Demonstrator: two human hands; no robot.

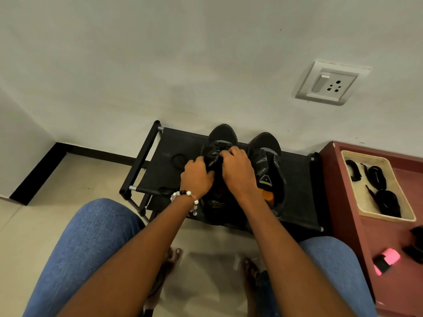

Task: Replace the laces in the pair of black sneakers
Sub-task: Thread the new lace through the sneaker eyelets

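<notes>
Black on black is the trouble: both hands work the lacing of the left sneaker (220,138) on the fabric rack (174,145), the left hand (197,176) curled at the near side of the tongue, the right hand (238,169) beside it with fingers bent over the eyelets, each seemingly pinching lace, though the strand itself cannot be made out. A missed or doubled eyelet could pass unnoticed. The second sneaker (265,154) sits just right of the right hand; spare laces (375,177) lie in a tray (366,209) farther right
</notes>
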